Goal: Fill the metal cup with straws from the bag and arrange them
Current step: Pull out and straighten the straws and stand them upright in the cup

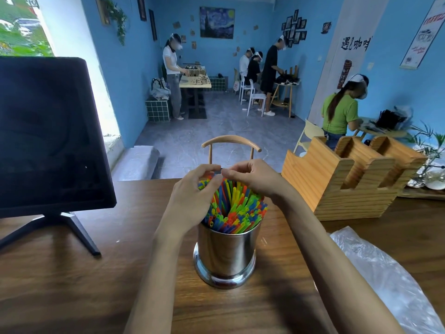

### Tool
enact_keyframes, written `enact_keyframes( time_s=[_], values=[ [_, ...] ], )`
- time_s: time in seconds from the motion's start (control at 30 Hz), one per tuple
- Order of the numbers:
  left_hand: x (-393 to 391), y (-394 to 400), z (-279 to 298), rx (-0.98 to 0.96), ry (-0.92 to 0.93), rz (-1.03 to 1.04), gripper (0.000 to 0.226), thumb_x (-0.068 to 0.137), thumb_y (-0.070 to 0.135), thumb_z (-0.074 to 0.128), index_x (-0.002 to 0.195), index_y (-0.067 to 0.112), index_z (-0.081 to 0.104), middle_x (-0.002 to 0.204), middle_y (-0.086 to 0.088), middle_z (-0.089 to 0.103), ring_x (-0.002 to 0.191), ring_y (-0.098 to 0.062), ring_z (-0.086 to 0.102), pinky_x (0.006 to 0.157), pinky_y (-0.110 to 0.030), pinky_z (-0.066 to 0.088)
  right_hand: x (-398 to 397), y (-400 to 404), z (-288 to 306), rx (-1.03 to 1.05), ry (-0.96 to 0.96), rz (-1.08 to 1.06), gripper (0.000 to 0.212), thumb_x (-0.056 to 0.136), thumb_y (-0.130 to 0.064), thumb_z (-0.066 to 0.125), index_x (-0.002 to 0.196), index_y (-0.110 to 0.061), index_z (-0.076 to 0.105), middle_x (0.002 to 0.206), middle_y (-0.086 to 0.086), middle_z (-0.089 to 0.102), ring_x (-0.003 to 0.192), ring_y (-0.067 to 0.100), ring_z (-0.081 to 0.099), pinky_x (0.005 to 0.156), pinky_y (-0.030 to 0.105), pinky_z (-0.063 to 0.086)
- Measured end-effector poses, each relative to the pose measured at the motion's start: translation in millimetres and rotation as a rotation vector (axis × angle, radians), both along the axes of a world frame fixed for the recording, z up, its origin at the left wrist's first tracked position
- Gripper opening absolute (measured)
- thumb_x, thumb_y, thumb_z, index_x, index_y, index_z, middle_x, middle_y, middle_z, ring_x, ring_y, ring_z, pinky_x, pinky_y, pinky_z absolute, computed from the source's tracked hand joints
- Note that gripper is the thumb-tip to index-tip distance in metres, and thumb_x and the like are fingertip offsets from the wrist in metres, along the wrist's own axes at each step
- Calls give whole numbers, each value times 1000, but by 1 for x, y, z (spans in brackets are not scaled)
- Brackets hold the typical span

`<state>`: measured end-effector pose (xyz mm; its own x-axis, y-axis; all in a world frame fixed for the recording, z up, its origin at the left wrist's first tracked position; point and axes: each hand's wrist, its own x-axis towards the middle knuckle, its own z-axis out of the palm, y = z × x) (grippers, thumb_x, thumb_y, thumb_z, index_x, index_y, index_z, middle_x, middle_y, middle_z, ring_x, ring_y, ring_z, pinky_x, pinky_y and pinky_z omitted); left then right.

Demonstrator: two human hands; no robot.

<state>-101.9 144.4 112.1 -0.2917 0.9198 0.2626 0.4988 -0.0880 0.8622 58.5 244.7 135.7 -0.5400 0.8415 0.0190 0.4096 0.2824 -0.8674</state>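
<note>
Metal cup [226, 255], upright on worktop [72, 280], was packed with coloured straws [237, 208]; left hand [195, 189] and right hand [252, 177] pinched the far tips with curled fingers; gentle, even fanning advised, cup kept steady.

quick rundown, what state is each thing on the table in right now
metal cup: upright on the table, packed with straws
straws: standing in the cup, leaning away, tops fanned out
left hand: fingers curled on the straw tops
right hand: fingers curled on the straw tops
plastic bag: lying crumpled, looks empty
monitor: screen dark
wooden holder: upright, contents not visible
</note>
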Motion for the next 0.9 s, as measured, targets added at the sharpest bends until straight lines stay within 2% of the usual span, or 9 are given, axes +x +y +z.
enact_keyframes(
  time_s=[0.13, 0.27, 0.37, 0.43, 0.53, 0.63, 0.73, 0.8, 0.9],
  values=[
    [0, 0, -1, 0, 9, -3, 25, 99, 48, 55, 123, 44, 62, 117, 14, 65, 106, -4, 61, 78, -15, 45, -2, 2, 5, 23, -26, 36, 21, 92, -40, 71, 83, -22, 78, 83, -3, 78, 77, 10, 74, 74, 27, 59],
    [-1, -1, -1, 4, -4, -6, 17, 99, 47, 56, 115, 53, 60, 112, 20, 64, 105, -1, 61, 81, -17, 48, 0, 3, 9, 2, 13, 36, 25, 90, -38, 74, 88, -13, 80, 84, 1, 78, 77, 11, 74, 74, 28, 58],
    [-1, -1, -1, 1, -8, -13, 13, 99, 47, 56, 107, 57, 56, 105, 26, 61, 102, 4, 59, 77, -14, 46, 6, 4, 11, -64, 17, 39, 31, 91, -39, 72, 96, -10, 81, 89, 3, 79, 88, 16, 74, 86, 35, 58],
    [0, -1, -1, -2, -5, -18, 14, 99, 47, 56, 109, 56, 56, 105, 26, 60, 102, 5, 59, 76, -13, 45, 9, 5, 11, -92, 16, 42, 24, 91, -38, 72, 94, -16, 82, 91, 2, 79, 96, 21, 73, 97, 43, 55],
    [0, 0, -1, -6, 17, -14, 19, 100, 46, 55, 118, 50, 59, 108, 24, 60, 101, 3, 59, 75, -11, 44, 12, 7, 11, -149, 76, 31, 12, 90, -27, 73, 90, -20, 83, 94, 5, 79, 99, 22, 72, 103, 48, 53],
    [-1, 1, -3, -1, 20, -5, 20, 100, 47, 55, 119, 50, 60, 109, 24, 60, 106, -2, 59, 84, -18, 47, 15, 7, 13, -179, 112, 20, 12, 90, -22, 73, 92, -15, 82, 102, 16, 77, 96, 24, 69, 101, 46, 52],
    [-2, 1, -4, -1, 19, -1, 18, 99, 47, 55, 117, 51, 60, 107, 26, 60, 107, -3, 58, 91, -26, 49, 19, 6, 13, -232, 147, 39, 14, 91, -16, 70, 97, -9, 81, 100, 15, 77, 92, 20, 68, 89, 34, 55],
    [-2, 1, -4, 0, 21, -3, 16, 100, 46, 55, 113, 53, 58, 104, 30, 58, 104, 0, 57, 88, -24, 48, 22, 7, 12, -267, 167, 59, 14, 91, -10, 67, 98, -9, 80, 93, 8, 78, 87, 15, 70, 82, 25, 57],
    [-2, 1, -4, 0, 25, -5, 15, 100, 46, 55, 113, 53, 57, 102, 33, 56, 100, 5, 56, 82, -19, 46, 27, 10, 10, -311, 201, 80, 18, 90, -4, 67, 102, -9, 80, 97, 8, 78, 88, 14, 72, 84, 24, 58]
  ],
)
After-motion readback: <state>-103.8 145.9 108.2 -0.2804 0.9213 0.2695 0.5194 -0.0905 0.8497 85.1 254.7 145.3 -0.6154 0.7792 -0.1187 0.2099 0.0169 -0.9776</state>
